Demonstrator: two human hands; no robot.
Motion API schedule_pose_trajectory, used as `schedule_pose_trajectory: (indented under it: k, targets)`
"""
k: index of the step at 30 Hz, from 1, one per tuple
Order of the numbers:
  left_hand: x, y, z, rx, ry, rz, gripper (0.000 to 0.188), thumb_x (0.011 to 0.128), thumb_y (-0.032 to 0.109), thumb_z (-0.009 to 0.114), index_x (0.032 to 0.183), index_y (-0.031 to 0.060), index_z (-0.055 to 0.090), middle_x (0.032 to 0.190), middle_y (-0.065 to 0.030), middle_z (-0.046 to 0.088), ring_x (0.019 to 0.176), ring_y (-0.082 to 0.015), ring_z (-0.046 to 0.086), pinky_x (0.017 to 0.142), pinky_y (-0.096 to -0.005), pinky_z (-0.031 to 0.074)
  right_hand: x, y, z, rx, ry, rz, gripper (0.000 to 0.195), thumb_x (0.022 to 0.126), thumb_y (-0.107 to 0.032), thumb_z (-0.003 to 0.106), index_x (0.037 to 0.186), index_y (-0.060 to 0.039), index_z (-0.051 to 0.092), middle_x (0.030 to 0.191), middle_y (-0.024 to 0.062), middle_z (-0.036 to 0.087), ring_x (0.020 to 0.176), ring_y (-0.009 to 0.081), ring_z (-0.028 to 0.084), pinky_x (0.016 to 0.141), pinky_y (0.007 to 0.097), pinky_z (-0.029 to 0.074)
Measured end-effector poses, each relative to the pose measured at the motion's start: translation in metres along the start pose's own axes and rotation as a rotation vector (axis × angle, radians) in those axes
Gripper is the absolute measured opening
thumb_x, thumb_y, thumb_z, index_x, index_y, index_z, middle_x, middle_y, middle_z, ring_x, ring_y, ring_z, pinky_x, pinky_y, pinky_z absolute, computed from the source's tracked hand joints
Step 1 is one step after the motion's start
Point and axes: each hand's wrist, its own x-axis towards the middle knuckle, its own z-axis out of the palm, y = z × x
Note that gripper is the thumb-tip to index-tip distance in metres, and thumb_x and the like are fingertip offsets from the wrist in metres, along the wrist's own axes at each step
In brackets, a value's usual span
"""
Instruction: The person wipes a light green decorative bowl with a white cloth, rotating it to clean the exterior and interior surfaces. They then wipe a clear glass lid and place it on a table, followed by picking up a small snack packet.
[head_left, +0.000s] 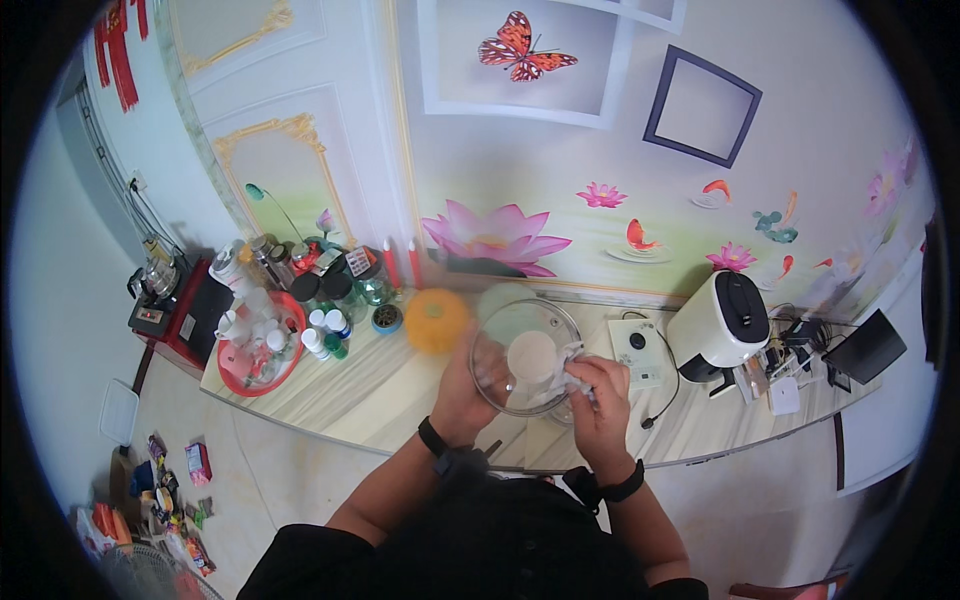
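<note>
My left hand (463, 397) holds a round clear glass lid or bowl (525, 315) from its left side and underneath, above the counter (360, 397). At its right rim, my right hand (602, 394) pinches a crumpled white cloth or tissue (574, 369) against the glass. A pale round shape (533, 357) shows through the glass; whether it is part of that piece cannot be told. Beyond my left hand rests an orange pumpkin-like object (435, 321), with a blurred pale green round thing (506, 307) behind the glass. Another small glass item (562, 411) is partly hidden below.
Left on the counter are a red basin (294, 375) of cups and bottles, dark-lidded jars (341, 294), small white bottles (313, 341) and a blue round tin (387, 319). Right are a flat white device (636, 356) with a cable, a white appliance (701, 326) and a black screen (866, 349).
</note>
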Motion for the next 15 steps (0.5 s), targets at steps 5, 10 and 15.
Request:
schedule_pose_trajectory:
  k: [5, 10, 15]
  targets:
    - [-0.006, 0.006, -0.012, 0.123, -0.133, -0.078, 0.042, 0.102, 0.043, 0.046, 0.069, 0.0180, 0.040, 0.056, 0.0059, 0.032, 0.045, -0.0080, 0.028, 0.043, -0.0231, 0.025, 0.027, 0.002, -0.005, 0.020, 0.010, -0.053, 0.030, 0.078, 0.007, 0.060, 0.106, -0.0036, 0.066, 0.110, 0.0137, 0.060, 0.104, 0.0296, 0.054, 0.092, 0.0365, 0.043]
    - [-0.013, 0.006, -0.006, 0.217, -0.054, -0.115, 0.041, 0.100, 0.042, 0.052, 0.070, 0.0158, 0.043, 0.058, 0.0034, 0.035, 0.048, -0.0079, 0.029, 0.046, -0.0220, 0.025, 0.060, -0.003, -0.012, 0.079, -0.168, -0.224, 0.032, 0.075, 0.000, 0.060, 0.105, -0.0071, 0.069, 0.110, 0.0098, 0.065, 0.105, 0.0333, 0.053, 0.096, 0.0415, 0.042]
    - [-0.017, 0.003, -0.001, 0.329, -0.078, -0.109, 0.026, 0.101, 0.033, 0.052, 0.085, 0.0135, 0.055, 0.067, 0.0052, 0.043, 0.051, -0.0053, 0.035, 0.046, -0.0204, 0.028, 0.078, -0.020, -0.008, 0.109, -0.434, -0.344, 0.032, 0.075, 0.000, 0.060, 0.105, -0.0097, 0.069, 0.112, 0.0049, 0.064, 0.108, 0.0305, 0.053, 0.097, 0.0405, 0.043]
